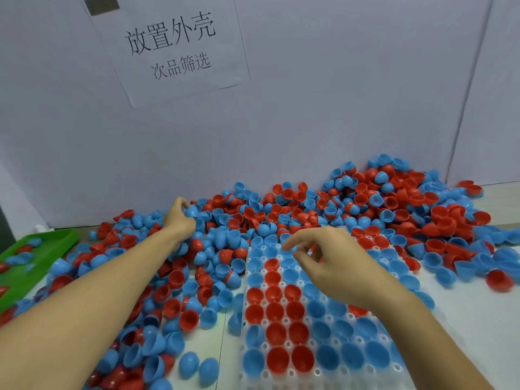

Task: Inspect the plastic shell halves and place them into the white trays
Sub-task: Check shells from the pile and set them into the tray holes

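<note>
Overhead: shells (394,209) heaped on table (464,299), wall (337,108) behind.

We record both forearms bare and extended forward from the lower edge of the view. Our left arm reaches furthest, running diagonally up and to the right, wrist slightly bent. Our left hand (180,218) is seen from the back, fingers curled forward and downward; what they enclose cannot be determined. Our right hand (326,263) is raised nearer to us, palm turned leftward, fingers loosely curled and spread, thumb and forefinger apart, nothing held between them.
</note>
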